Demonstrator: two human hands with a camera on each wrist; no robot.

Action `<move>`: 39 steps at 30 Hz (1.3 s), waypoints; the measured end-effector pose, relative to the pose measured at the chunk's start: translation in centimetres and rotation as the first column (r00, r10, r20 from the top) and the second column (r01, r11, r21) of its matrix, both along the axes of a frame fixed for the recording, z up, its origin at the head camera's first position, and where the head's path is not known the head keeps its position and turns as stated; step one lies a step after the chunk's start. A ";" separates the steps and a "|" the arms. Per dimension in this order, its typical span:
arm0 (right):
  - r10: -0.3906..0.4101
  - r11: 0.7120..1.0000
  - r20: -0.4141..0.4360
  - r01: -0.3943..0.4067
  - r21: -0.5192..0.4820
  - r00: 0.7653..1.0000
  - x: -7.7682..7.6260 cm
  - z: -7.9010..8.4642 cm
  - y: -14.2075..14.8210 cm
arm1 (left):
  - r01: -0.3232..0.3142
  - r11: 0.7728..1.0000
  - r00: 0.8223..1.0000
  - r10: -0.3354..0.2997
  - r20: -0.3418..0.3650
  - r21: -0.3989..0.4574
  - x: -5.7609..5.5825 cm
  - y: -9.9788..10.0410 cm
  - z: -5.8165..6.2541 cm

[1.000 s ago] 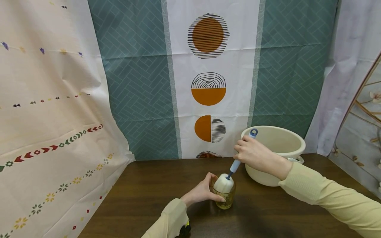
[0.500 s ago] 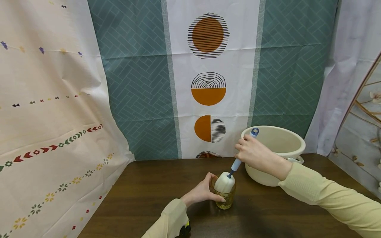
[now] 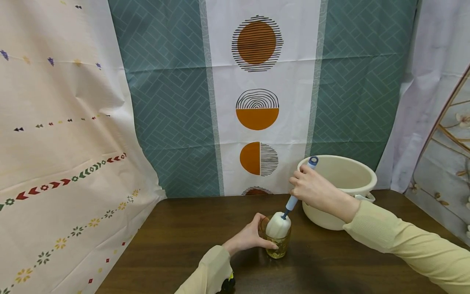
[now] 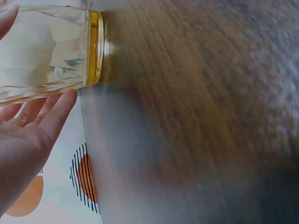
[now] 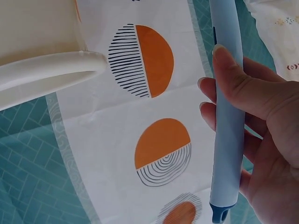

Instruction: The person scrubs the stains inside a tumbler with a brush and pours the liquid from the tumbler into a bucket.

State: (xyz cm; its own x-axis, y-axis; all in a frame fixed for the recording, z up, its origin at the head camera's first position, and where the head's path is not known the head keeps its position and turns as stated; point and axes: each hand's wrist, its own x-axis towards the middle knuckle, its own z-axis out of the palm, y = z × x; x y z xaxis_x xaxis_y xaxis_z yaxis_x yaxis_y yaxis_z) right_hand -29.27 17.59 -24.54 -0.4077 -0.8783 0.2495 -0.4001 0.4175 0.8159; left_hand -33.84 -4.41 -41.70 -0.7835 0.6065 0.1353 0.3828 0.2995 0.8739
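Note:
An amber glass (image 3: 278, 248) stands upright on the brown table, and my left hand (image 3: 250, 236) grips it from the left, thumb in front and fingers behind. In the left wrist view the clear wall of the glass (image 4: 70, 51) lies between thumb and fingers. A cup brush with a white sponge head (image 3: 278, 226) sits in the mouth of the glass, the sponge partly above the rim. My right hand (image 3: 312, 187) holds the brush by its light blue handle (image 5: 229, 140), which slants up to the right. Thumb and fingers wrap that handle in the right wrist view.
A cream bucket (image 3: 339, 210) with a side handle stands on the table (image 3: 205, 220) behind my right wrist. Patterned cloths hang along the back and both sides. A small black and yellow item (image 3: 228, 282) shows by my left sleeve.
The sponge head has shifted slightly up and to the right within the glass, its handle moving a little with it. My left hand and the glass have stayed put.

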 end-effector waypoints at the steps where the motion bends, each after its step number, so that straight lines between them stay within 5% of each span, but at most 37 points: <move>1: 0.003 1.000 -0.002 -0.003 0.000 1.000 0.0 0.0 0.0 | 0.001 1.000 1.000 -0.001 0.000 -0.001 0.0 0.0 0.0; 39: 0.020 1.000 0.061 -0.020 0.000 0.998 0.4 0.1 0.5 | -0.004 1.000 1.000 0.005 0.005 -0.030 0.2 0.0 0.2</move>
